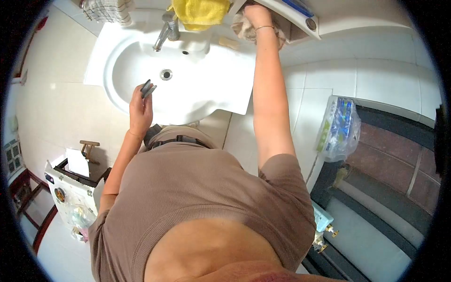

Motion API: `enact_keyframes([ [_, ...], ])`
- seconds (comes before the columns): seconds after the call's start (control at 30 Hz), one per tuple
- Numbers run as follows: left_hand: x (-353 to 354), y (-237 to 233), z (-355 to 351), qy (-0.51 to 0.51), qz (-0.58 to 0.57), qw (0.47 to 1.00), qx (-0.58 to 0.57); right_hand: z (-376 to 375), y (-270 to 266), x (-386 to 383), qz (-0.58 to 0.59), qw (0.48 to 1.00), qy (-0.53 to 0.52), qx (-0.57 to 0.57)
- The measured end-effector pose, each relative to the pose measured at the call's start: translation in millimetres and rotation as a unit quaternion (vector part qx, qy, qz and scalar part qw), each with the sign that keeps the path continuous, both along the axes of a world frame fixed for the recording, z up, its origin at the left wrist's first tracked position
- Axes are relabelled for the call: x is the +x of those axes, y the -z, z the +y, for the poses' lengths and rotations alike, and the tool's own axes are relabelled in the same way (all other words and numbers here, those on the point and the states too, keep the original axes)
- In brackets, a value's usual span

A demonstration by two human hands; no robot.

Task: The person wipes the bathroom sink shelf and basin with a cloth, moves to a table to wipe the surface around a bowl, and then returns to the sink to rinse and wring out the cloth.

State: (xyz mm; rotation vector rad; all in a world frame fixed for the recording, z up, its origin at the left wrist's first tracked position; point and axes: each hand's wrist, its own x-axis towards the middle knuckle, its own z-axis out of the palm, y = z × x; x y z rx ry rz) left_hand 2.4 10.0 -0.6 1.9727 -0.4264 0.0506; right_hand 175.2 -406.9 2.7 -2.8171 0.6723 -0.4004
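Note:
My left hand (140, 111) is closed around a small dark grey clip-like object (148, 89) with two prongs. It is above the near left rim of the white washbasin (216, 89). My right arm reaches far forward to the right, a thin band round the wrist. There my right hand (258, 17) is curled on a beige patterned cloth (244, 28), bunched beside the open white shelf unit (300, 21). Its fingertips are hidden.
A metal faucet (167, 32) stands behind the basin's drain (166, 74). A yellow cloth (199, 13) and a checked cloth (107, 10) hang at the back. At right is a plastic-wrapped pack (341, 129); at lower left, a patterned white cover (75, 188).

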Motion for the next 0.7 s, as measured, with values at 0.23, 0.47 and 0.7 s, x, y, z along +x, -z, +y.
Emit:
enact_keyframes([
  [0.23,1.7,6.4,9.8,-0.017,-0.006,1.000,0.007,48.3,-67.3,-63.8,-0.008,0.997,-0.040,0.059],
  [0.47,-2.7,5.3,17.4,-0.033,-0.018,0.999,-0.001,-0.4,-79.9,-74.0,0.098,0.994,0.030,0.023],
  [0.7,3.6,14.5,9.9,-0.002,-0.039,0.999,-0.021,50.4,-58.1,-60.0,0.013,0.997,-0.019,0.076],
])
